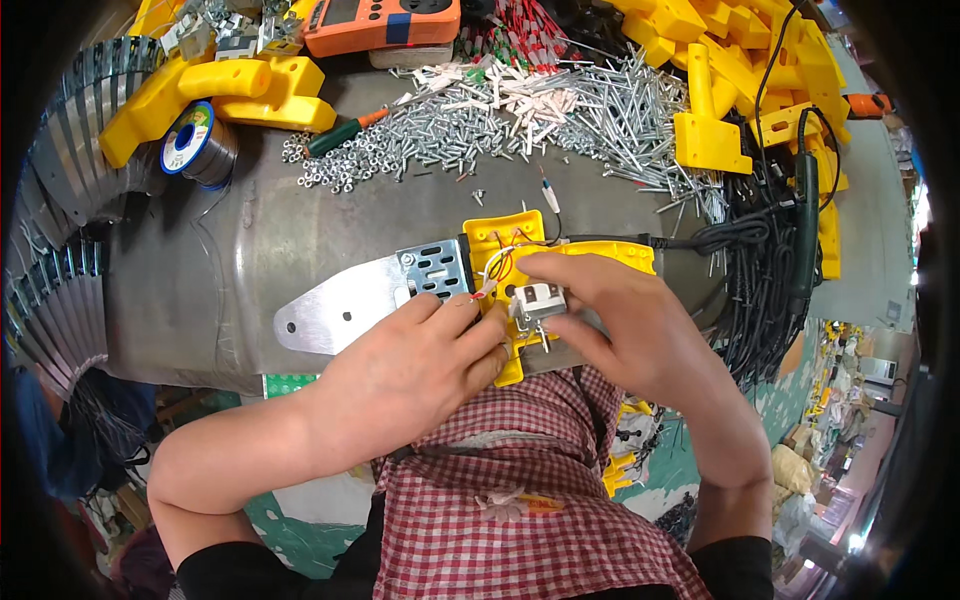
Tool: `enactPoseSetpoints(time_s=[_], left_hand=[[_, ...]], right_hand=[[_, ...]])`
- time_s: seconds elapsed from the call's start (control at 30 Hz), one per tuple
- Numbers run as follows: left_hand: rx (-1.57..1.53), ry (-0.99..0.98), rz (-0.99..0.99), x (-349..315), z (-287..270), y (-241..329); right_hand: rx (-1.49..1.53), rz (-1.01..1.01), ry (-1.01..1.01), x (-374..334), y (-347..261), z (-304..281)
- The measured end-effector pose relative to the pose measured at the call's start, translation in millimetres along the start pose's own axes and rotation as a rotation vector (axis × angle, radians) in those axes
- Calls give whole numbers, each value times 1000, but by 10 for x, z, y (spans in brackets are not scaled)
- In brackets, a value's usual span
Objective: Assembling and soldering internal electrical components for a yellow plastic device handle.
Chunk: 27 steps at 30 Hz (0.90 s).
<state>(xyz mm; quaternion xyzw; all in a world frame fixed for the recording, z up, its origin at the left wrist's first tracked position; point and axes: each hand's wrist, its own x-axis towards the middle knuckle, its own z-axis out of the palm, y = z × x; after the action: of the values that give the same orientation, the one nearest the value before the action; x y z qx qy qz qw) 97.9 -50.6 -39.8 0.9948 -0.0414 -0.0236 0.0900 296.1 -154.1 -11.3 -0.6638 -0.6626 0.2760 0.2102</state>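
A half housing of yellow plastic (490, 232) lies on the bench before me, with a flat silver metal plate (345, 305) and a slotted bracket (436, 268) reaching out to its left. My right hand (630, 315) grips a small white component with metal terminals (540, 300) between thumb and fingers, just over the housing. Beside it, my left hand (415, 350) has its fingertips pinched at a thin wire with a red end (478, 295). White, yellow and red wires (500, 262) rise from the housing. A black cord (685, 243) leaves its right end.
Loose screws (440, 140) and nuts (335, 172) are heaped beyond, with a green-handled screwdriver (335, 138). A solder spool (200, 150) and orange meter (380, 22) stand at the back. Yellow housings (710, 140) and black cords (745, 280) crowd the right; metal plates (60, 310) fan out left.
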Motion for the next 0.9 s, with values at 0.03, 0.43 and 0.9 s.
enactPoseSetpoints(time_s=[0.03,0.43,0.9], left_hand=[[-7,-1,-1,2,-1,1],[-89,440,102,-44,309,-131],[-95,367,102,-36,271,-121]], right_hand=[[8,-69,-11,17,54,21],[0,-159,191,-66,236,245],[16,-440,149,-42,348,229]])
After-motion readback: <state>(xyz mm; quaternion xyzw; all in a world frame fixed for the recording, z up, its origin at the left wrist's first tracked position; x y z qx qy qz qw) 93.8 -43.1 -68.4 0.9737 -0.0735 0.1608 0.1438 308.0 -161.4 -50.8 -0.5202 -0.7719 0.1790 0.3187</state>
